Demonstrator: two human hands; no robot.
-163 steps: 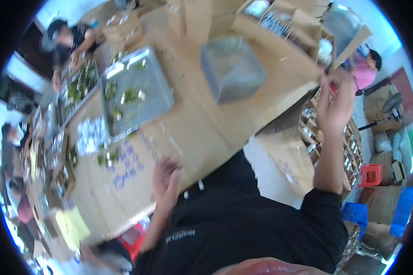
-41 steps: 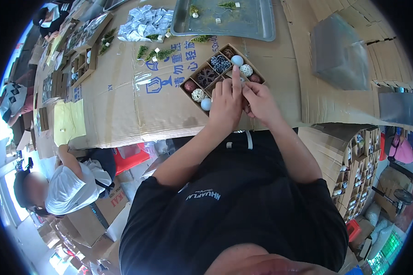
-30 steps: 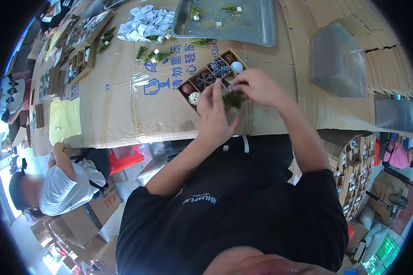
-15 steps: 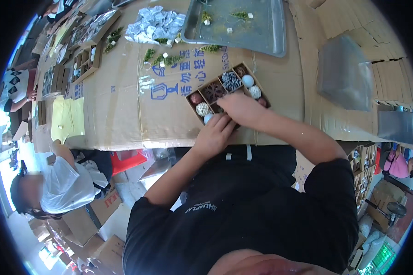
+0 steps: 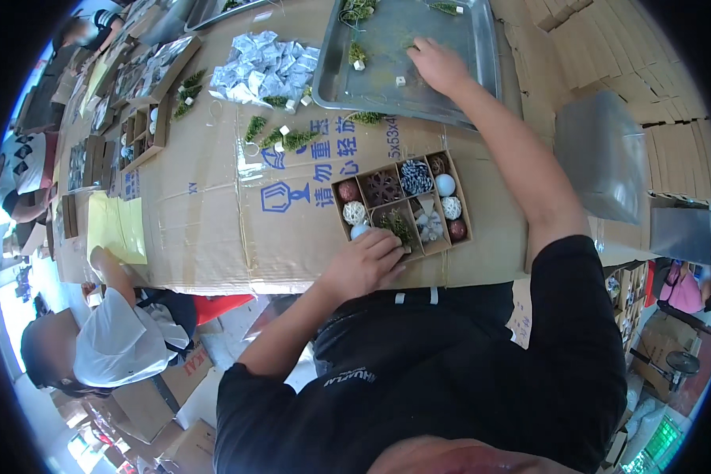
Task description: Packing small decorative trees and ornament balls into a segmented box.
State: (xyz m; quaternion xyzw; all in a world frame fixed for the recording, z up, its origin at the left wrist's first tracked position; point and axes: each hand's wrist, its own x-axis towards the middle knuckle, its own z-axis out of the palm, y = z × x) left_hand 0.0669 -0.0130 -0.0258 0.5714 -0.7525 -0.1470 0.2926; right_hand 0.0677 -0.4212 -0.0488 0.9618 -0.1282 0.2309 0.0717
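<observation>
A divided cardboard box [image 5: 471, 225] lies tilted slightly on the table in front of me. Around its near left part curl the fingers of my left hand [image 5: 363, 265], partly over a compartment with a green sprig [image 5: 397, 227]. Other compartments hold a frosted pinecone [image 5: 415, 178], a dark brown openwork ornament [image 5: 382, 188], a pale star-shaped ornament [image 5: 429, 224] and columns of small balls [image 5: 445, 186]. My right hand [image 5: 441, 67] reaches far forward into the metal tray [image 5: 371, 103]. Its fingers are bent together and point down; whatever lies under them is hidden.
Sprigs with white cubes [image 5: 358, 57] lie in the tray and on the cardboard-covered table [image 5: 213, 237]. Silvery packets [image 5: 265, 67] are piled left of the tray. A clear plastic bin [image 5: 600, 158] stands at right. A co-worker [image 5: 126, 340] sits at left by yellow paper [image 5: 117, 225].
My right hand has left the box and moved forward into the tray, over where a sprig lay. A green sprig now shows in the box's near compartment. My left hand stays at the box.
</observation>
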